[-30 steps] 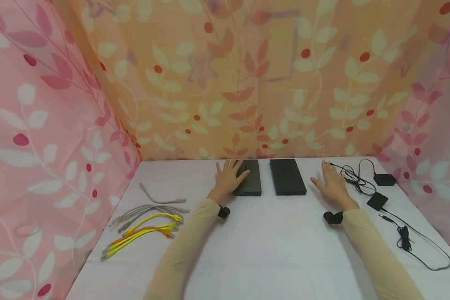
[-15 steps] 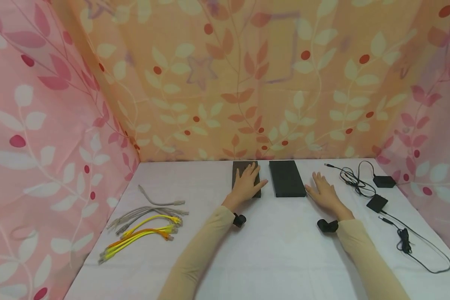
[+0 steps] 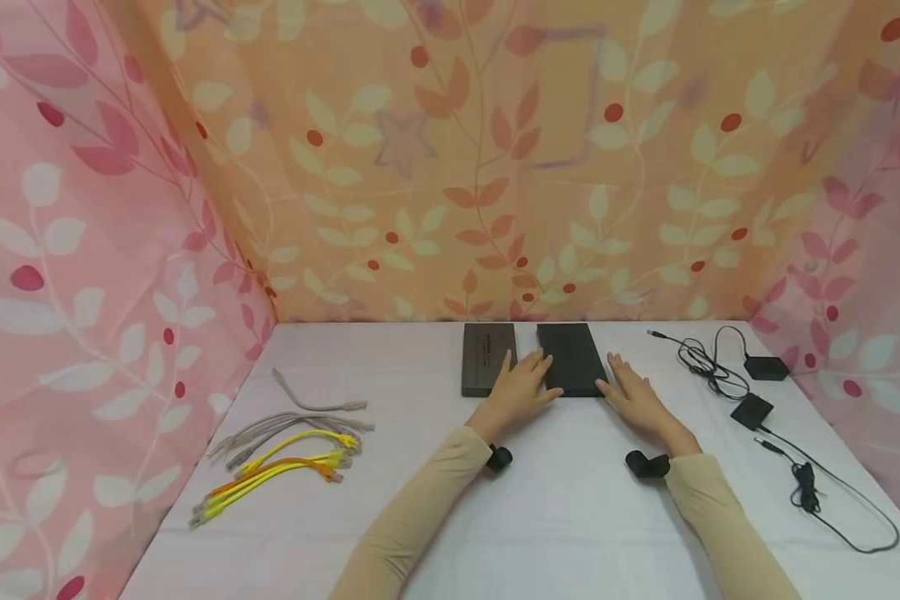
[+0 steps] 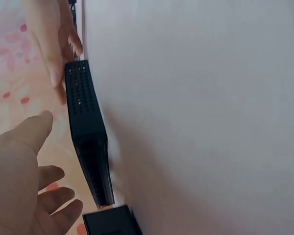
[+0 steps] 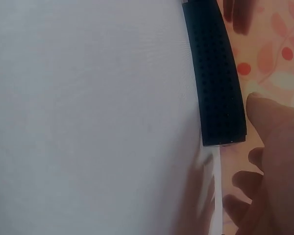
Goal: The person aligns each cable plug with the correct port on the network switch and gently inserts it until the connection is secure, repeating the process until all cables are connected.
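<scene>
Two flat black boxes that look like network switches lie side by side at the back of the white table. The left switch (image 3: pixel 486 362) bears printed lettering on top; the right switch (image 3: pixel 573 354) has a plain top. My left hand (image 3: pixel 516 396), fingers straight and spread, reaches over the gap between them, its fingertips overlapping the right switch's near left corner. My right hand (image 3: pixel 636 404), also with straight fingers, is at that switch's right side, thumb close to its near corner. Both wrist views show the vented side of the right switch (image 4: pixel 81 95) between the hands. Neither hand grips anything.
Grey Ethernet cables (image 3: pixel 292 423) and yellow and orange Ethernet cables (image 3: pixel 277 479) lie at the left. On the right are two black power adapters, one behind (image 3: pixel 767 367) and one nearer (image 3: pixel 752 412), with their cords. A patterned curtain (image 3: pixel 420 208) borders the table's back.
My left hand has moved right, from over the left switch to the right switch's near left corner. My right hand has come left, from beside the adapter cord to the right switch's side.
</scene>
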Tool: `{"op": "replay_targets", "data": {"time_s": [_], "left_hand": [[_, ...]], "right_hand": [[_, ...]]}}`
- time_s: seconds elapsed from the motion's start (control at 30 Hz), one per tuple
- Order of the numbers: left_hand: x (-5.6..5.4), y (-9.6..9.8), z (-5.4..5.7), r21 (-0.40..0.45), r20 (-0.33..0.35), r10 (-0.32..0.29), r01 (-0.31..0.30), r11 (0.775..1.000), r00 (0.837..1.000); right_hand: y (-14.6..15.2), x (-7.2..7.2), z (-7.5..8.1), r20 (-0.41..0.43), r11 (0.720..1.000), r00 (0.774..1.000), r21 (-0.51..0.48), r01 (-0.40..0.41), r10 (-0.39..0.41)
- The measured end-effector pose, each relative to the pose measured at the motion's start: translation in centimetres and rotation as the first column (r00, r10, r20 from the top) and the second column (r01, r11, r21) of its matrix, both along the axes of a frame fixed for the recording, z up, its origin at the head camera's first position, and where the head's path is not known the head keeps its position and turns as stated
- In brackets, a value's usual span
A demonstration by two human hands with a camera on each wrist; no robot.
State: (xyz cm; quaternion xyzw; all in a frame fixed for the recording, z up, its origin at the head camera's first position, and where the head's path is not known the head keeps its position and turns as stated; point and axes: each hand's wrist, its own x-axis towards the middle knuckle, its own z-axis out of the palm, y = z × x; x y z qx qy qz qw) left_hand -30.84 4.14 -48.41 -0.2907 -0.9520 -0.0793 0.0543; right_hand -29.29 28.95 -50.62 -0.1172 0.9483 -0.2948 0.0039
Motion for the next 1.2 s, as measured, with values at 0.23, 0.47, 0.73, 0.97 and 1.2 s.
{"op": "replay_targets", "data": {"time_s": [0.23,0.47,0.73,0.97,1.2], "left_hand": [[0.6,0.9,-0.1,-0.02,0.019,-0.014,0.015,1.0,1.0],[0.7,1.4,-0.4,-0.034,0.037,-0.017,0.018,0.999,0.999],[0.8,1.6,-0.5,-0.04,0.057,-0.025,0.027,0.999,0.998],[1.0,1.5,-0.5,-0.042,0.049,-0.029,0.031,0.999,0.998],[1.0,1.4,-0.6,-0.038,0.048,-0.053,0.055,0.998,0.997]], "right_hand": [[-0.4,0.1,-0.2,-0.029,0.998,0.998,-0.01,-0.056,0.056],[-0.8,0.1,-0.3,-0.041,0.995,0.995,-0.019,-0.094,0.093],[-1.1,0.2,-0.3,-0.04,0.995,0.994,0.003,-0.105,0.105],[-1.5,0.7,0.0,-0.021,0.996,0.996,0.033,-0.085,0.086],[-1.9,1.5,0.5,-0.015,0.994,0.997,0.079,-0.075,0.076]]}}
